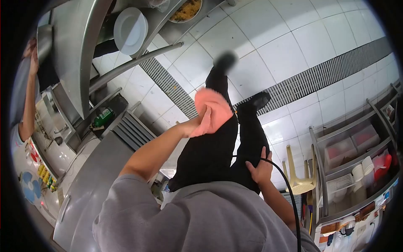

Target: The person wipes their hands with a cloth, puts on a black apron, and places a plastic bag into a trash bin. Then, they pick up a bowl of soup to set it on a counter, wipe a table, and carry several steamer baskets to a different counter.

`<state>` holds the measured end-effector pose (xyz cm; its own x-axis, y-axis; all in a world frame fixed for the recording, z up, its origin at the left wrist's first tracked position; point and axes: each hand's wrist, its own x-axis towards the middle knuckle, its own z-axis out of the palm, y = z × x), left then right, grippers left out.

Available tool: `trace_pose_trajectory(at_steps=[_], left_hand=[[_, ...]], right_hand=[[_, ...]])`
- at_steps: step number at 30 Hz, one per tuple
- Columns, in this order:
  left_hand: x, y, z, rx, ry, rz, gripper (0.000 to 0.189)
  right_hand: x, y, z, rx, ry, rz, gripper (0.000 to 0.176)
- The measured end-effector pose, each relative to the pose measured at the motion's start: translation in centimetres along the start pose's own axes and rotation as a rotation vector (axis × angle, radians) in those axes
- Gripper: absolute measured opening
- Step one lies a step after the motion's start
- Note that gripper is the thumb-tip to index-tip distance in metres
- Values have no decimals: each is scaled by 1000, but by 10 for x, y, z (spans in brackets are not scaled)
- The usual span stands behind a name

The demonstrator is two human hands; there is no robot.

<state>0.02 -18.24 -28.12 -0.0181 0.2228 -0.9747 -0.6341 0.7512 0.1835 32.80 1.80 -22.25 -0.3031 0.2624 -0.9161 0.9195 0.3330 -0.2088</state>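
My left hand [194, 125] is closed around a salmon-coloured cloth [215, 105], held bunched above my left leg. The loose part of the cloth spreads past my fingers and hides some of them. Beside my right knee hangs my right hand [262, 171], its thumb and fingers apart, near the dark trouser leg [250, 138]. A thin black cord [282, 170] runs across the fingers of that hand and curves down past my right arm.
Upper left, a steel counter [75, 46] carries white plates [131, 31]; a bowl of yellow food [186, 10] stands nearby. A drain grate [319, 80] crosses the tiled floor. At right are a cream plastic stool [301, 184] and a loaded shelf rack [327, 168]. Another person's arm [28, 113] shows far left.
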Motion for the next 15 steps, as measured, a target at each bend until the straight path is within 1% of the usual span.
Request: trace_pose_trajectory(at_steps=[1,2,4,5,7,8,10,11,12,14,15], left_hand=[[-29,30,2,229,-111,56,52],[-26,31,-6,231,-103,56,52],[-6,32,-25,375,-360,24,56],[1,26,-26,378,-357,25,56],[9,24,-17,318,-308,-170,66],[5,19,-18,317,-310,-176,66],[-19,43,-11,178,-226,43,63],[-13,31,-19,165,-190,-25,52],[-11,35,-20,171,-191,-22,52],[-10,39,-21,21,-241,-3,53],[-6,46,-17,186,-243,5,54]], right_hand=[[-1,-1,-2,12,-6,12,111],[1,-3,-2,26,-8,19,111],[2,-2,1,19,6,10,110],[3,-2,3,9,20,11,110],[4,-2,2,-5,35,-6,110],[3,-2,2,-25,49,-31,109],[3,-8,0,-27,41,-21,109],[4,-10,-2,-30,34,-5,108],[6,-10,-2,-26,40,-5,108],[5,-10,2,12,47,10,109],[6,-10,4,16,46,15,109]])
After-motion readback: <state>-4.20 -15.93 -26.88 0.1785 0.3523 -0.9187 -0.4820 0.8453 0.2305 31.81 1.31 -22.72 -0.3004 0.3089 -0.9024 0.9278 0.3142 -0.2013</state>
